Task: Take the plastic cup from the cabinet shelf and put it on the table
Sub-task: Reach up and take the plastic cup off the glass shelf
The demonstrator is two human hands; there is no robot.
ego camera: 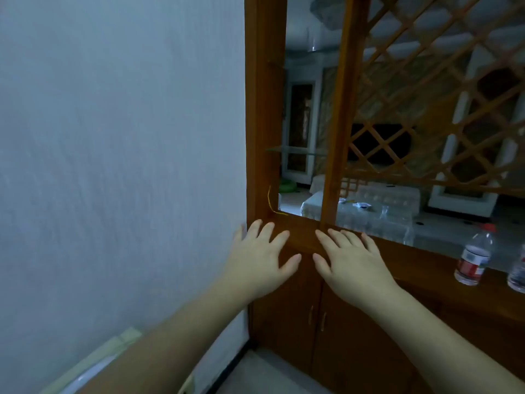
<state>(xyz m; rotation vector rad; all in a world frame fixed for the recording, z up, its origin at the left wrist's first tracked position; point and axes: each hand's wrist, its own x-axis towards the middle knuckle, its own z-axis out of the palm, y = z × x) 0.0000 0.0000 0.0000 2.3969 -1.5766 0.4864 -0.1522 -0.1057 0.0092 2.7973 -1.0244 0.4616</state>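
Observation:
A clear plastic cup (314, 38), faint and hard to make out, stands high on an upper glass shelf of the wooden cabinet (264, 109). My left hand (261, 260) and my right hand (352, 263) are side by side, palms down with fingers spread, over the cabinet's wooden ledge (304, 237), far below the cup. Neither hand holds anything. Through the cabinet's opening I see a table (369, 220) with a pale cover in the room behind.
A lower glass shelf (284, 149) crosses the opening. Wooden lattice (426, 95) fills the right side. Two water bottles (473, 257) (517, 273) stand on the ledge at the right. A white wall (122, 137) is on the left; cabinet doors (335, 336) are below.

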